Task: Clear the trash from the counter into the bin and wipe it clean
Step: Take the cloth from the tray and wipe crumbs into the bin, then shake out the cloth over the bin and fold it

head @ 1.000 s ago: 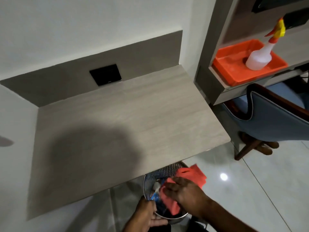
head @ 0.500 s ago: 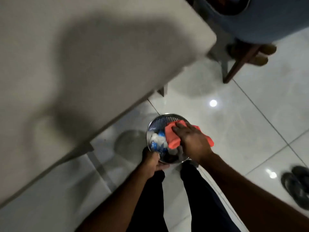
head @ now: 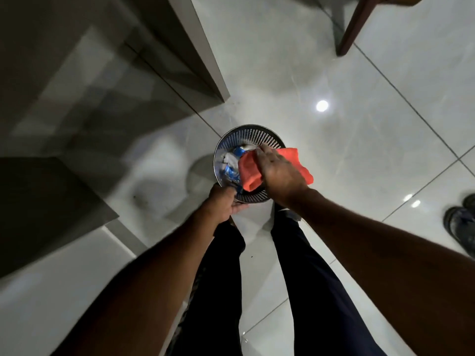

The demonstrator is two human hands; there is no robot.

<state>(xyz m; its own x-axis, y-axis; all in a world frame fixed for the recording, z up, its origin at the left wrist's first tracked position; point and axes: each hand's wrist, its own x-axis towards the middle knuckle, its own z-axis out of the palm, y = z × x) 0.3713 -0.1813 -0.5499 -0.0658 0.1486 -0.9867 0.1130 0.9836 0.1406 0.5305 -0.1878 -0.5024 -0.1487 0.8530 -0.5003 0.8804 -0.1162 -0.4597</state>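
Gripping the round silver mesh bin (head: 250, 136) by its near rim, the left hand (head: 223, 204) steadies it; the right hand (head: 279, 170) clutches an orange cloth (head: 250, 173) over it, maybe shaking crumbs onto the trash (head: 231, 163) inside.

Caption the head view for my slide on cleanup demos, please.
Left hand grips the mesh bin rim; right hand holds an orange cloth over it.

Both forearms are bare, with no sleeve, watch or band in view down to the left hand (head: 224, 204) and the right hand (head: 279, 173). The legs are in dark navy trousers (head: 308, 278), plain and straight-cut. The feet are hidden under the arms.
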